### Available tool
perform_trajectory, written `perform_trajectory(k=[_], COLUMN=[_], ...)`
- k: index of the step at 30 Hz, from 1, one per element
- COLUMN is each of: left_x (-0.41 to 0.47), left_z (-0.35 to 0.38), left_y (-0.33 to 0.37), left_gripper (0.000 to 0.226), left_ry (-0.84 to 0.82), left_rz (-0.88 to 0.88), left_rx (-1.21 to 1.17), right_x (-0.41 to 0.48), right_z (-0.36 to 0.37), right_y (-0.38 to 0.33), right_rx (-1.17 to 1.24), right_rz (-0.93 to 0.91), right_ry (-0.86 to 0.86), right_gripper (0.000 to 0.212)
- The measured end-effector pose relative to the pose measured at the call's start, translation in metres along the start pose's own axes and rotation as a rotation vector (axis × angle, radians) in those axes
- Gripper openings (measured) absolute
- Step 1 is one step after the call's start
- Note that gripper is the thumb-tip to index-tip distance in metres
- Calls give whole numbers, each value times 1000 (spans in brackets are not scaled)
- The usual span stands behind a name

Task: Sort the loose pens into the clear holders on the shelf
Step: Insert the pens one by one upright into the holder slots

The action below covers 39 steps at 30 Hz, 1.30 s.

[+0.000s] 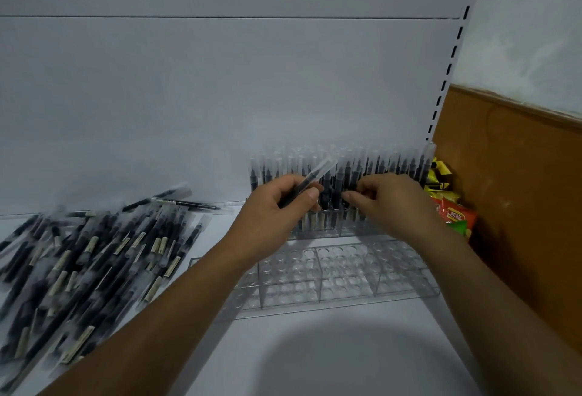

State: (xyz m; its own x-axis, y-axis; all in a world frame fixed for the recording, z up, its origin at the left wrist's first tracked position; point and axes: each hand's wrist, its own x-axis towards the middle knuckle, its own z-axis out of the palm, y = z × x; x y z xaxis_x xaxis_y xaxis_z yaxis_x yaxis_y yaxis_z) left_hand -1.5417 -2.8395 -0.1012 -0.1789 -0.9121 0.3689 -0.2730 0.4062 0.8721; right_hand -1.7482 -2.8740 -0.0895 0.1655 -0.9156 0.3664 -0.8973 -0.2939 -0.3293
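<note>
Black pen with clear cap [315,175], pinched tilted in left hand [274,210], before upright pens [393,162] in rear clear plastic holder [318,232], right hand [390,203] curled against those pens, hold unclear, loose pen pile [94,254] left on white shelf [346,348].

We see two bare hands, our left hand [277,206] and our right hand [390,203]. Each joins a bare forearm, the left forearm [176,307] and the right forearm [491,295], uncovered down to the picture's lower edge. The left thumbnail [313,194] is short and plain.
</note>
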Motion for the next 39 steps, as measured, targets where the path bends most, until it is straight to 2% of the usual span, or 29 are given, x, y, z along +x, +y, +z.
perform_trajectory(k=[3,7,11,18,22,25,27,30,32,36,39], left_x=[0,-1,-1,-1,0,1,2,5,8,10,9], left_z=[0,1,0,1,1,1,2,3,6,13,18], left_y=[0,1,3,1,0,1,3,8,13,20,24], left_gripper=[12,13,13,13,14,14,14,17,21,26,25], left_ry=[2,8,10,8,4,-8,-10,-35,-66,-113,-147], left_rz=[-1,-11,-13,-18,-23,-34,-38,-38,-34,-31,-19], left_rx=[4,2,3,-3,21,47,77,127,174,180,204], right_x=[1,1,2,2,-4,-12,-16,-20,-21,-21,-21], right_z=[3,0,1,-3,-12,-19,-23,-21,-18,-15,-13], right_y=[-1,4,0,-3,0,4,-2,-15,-21,-25,-24], right_rx=[-58,2,-101,-102,-59,102,352,672,744,978,1021], right_rz=[-23,-26,-74,-82,-16,-6,-40,-111,-152,-105,-123], right_ry=[32,-9,-3,-107,-120,-25,11,-87,-83,67,64], right_gripper=[33,37,38,30,26,25,21,18,15,11,10])
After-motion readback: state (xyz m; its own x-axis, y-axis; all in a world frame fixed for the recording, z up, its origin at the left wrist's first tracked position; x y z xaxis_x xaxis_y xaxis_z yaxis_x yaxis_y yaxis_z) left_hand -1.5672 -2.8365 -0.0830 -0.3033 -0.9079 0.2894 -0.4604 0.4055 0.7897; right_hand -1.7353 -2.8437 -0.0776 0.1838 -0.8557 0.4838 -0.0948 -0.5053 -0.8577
